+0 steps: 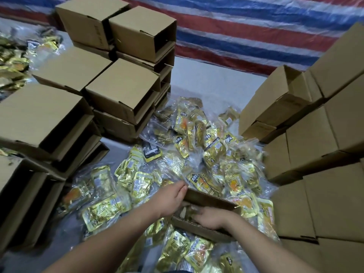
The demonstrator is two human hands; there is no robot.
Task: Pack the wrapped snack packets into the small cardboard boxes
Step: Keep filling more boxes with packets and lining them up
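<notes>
gold foil snack packets [197, 146] in clear wrap.

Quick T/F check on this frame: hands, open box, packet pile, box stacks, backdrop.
1. Both hands are at the open box in the packet pile. True: the left hand is at its left end and the right hand reaches into it.
2. The gold packets sit stacked on a shelf. False: they lie in a loose heap on the surface.
3. Cardboard boxes are stacked on both sides. True: left stack, right stack.
4. The backdrop is plain white. False: the striped sheet is red, white and blue.
5. The left hand holds scissors. False: no scissors are visible.
</notes>
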